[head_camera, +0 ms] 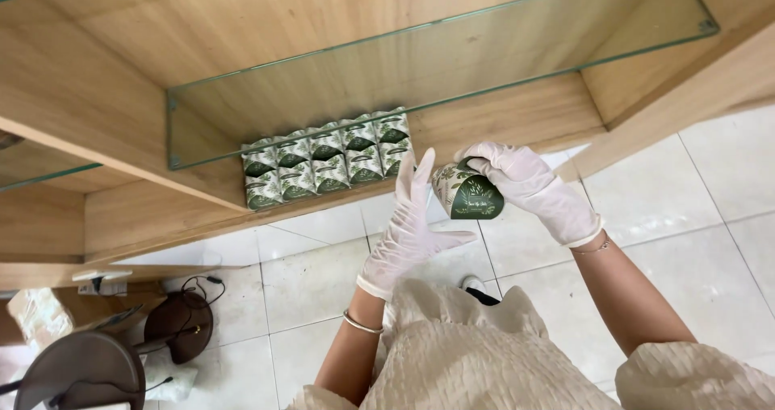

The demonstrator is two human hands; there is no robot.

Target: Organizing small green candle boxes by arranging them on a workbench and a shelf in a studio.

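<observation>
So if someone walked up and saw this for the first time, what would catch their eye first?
Probably the two white-gloved hands at centre: the right hand grips a small green-and-white patterned box, while the left hand is open beside it, fingers spread. Next, the neat row of matching boxes on the wooden shelf, under a glass shelf. At lower left, a round dark stool stands on the white tile floor.

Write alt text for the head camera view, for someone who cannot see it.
The gloved right hand grips a small green-and-white patterned box before a wooden shelf; the gloved left hand is open beside it. A row of matching boxes stands on the shelf under a glass pane, above a white tiled floor.
</observation>
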